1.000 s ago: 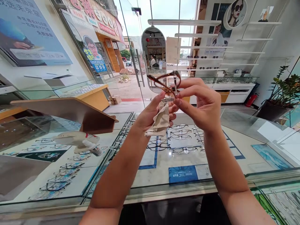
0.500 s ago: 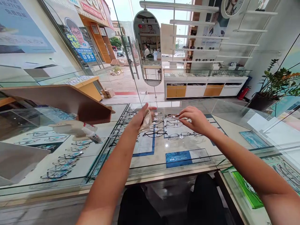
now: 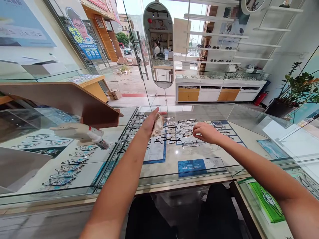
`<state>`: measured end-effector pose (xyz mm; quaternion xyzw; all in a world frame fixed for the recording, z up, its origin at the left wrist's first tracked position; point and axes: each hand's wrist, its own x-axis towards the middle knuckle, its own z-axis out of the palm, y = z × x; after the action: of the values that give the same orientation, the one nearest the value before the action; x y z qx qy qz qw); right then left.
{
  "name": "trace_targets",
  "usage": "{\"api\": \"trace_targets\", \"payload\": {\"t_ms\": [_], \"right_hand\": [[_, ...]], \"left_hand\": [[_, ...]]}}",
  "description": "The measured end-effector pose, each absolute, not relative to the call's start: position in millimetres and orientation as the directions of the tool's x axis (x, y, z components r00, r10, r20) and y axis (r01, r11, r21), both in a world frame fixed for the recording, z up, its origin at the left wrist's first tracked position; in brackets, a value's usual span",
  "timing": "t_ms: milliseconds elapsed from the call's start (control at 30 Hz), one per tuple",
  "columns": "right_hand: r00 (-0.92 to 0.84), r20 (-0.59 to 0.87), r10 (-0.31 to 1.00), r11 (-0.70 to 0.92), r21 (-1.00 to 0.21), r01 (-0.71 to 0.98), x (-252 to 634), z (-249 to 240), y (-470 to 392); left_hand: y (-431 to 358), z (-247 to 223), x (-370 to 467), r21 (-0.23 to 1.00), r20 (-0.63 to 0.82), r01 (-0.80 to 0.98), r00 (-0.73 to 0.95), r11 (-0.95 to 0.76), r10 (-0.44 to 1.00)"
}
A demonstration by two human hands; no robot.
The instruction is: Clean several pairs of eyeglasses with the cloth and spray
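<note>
A crumpled beige cloth [image 3: 158, 126] is in my left hand [image 3: 150, 123], held between thumb and fingers over the glass display counter [image 3: 171, 169]. My right hand [image 3: 207, 132] is over the counter with its fingers curled together. A dark-framed pair of eyeglasses [image 3: 186, 134] lies right at its fingertips; whether the fingers grip it, I cannot make out. Several other pairs stand in rows between and around my hands, among them a black pair [image 3: 167, 140] near the cloth and a thin-rimmed pair [image 3: 191, 143] below my right hand.
A blue and white card [image 3: 191, 168] lies near the counter's front edge. To the left are a brown wooden board [image 3: 99, 118], a whitish object with a printed end [image 3: 92, 135] and more eyeglasses [image 3: 72, 166]. A green tray [image 3: 267, 202] is at lower right. An oval mirror [image 3: 159, 46] stands beyond.
My right hand has come slightly right and nearer, its fingers curling in from a stretched pinch. The left hand still holds the cloth, which has turned a little. The view has tilted slightly downward.
</note>
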<state>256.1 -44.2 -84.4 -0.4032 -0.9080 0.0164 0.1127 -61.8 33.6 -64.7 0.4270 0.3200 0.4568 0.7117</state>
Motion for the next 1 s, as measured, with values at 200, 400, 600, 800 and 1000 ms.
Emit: {"api": "trace_targets", "payload": {"t_ms": [200,400,600,800,1000], "right_hand": [[-0.676,0.171,0.717,0.697,-0.139,0.704,253,-87,-46],[-0.657,0.098,0.748,0.662,-0.193,0.724,252,-88,-47],[-0.458,0.052,0.887,0.457,-0.231,0.859,246,-65,-43],[-0.236,-0.051,0.970,0.231,-0.090,0.969,215,-61,-17],[-0.170,-0.061,0.984,0.161,-0.133,0.978,220,-49,-15]], "left_hand": [[34,-61,-63,0.877,-0.083,-0.409,0.384,0.250,0.919],[35,-60,-62,0.878,-0.121,-0.396,0.359,0.269,0.925],[32,-59,-59,0.877,-0.129,-0.396,0.354,0.273,0.926],[29,-57,-57,0.878,-0.143,-0.381,0.372,0.291,0.917],[30,-57,-61,0.884,-0.122,-0.380,0.376,0.273,0.919]]}}
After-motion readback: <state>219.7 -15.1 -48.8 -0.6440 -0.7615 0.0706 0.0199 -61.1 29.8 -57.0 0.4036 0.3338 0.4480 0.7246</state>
